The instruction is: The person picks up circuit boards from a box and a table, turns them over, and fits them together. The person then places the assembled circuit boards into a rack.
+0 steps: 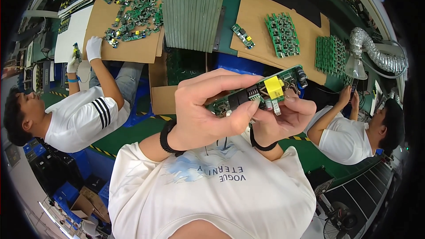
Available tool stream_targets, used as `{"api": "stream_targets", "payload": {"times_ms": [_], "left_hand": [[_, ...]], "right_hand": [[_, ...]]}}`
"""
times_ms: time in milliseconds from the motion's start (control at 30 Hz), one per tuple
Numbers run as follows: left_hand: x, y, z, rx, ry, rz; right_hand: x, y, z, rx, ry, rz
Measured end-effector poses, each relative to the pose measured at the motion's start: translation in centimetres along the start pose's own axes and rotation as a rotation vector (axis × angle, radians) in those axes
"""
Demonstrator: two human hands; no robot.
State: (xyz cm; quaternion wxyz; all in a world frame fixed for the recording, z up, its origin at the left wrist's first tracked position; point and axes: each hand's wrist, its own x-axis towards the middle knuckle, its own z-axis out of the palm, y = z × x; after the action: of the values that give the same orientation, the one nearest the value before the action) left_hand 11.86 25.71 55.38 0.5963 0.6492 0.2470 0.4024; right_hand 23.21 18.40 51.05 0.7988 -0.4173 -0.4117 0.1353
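Observation:
Close in front of my chest I hold a green circuit board (pixel 273 88) tilted up to the right. It carries a yellow-wrapped transformer, black blocks and a dark cylindrical part at its right end. My left hand (pixel 203 99) is closed on the board's left half, with thumb and fingers on opposite edges. The fingers of my right hand (pixel 287 119) pinch its lower right edge. Part of the board's left end is hidden by my left fingers.
Beyond my hands stands a ridged grey-green panel (pixel 192 20). A pile of circuit boards (pixel 144 6) lies on cardboard at the left; a stacked row of boards (pixel 283 35) and a single board (pixel 243 36) lie at the right. People work on both sides, near a silver duct (pixel 365 46).

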Motion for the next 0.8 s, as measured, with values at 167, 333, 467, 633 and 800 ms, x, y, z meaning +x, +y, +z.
{"api": "stream_targets", "payload": {"times_ms": [167,333,467,633,800], "left_hand": [[0.17,-0.27,-0.27,0.026,-0.030,0.048],[0.10,-0.36,0.01,-0.030,0.008,0.046],[0.34,-0.16,-0.10,-0.055,0.008,0.000],[0.42,-0.12,-0.32,-0.033,-0.024,-0.025],[0.21,-0.57,-0.19,0.032,-0.017,0.087]], "right_hand": [[-0.18,-0.19,0.03,-0.011,0.007,0.079],[-0.33,-0.19,0.05,0.024,-0.002,0.066],[-0.26,-0.29,-0.29,0.063,0.002,0.139],[-0.43,-0.07,-0.40,0.052,0.021,0.150],[-0.83,-0.02,0.08,0.140,0.047,0.158]]}}
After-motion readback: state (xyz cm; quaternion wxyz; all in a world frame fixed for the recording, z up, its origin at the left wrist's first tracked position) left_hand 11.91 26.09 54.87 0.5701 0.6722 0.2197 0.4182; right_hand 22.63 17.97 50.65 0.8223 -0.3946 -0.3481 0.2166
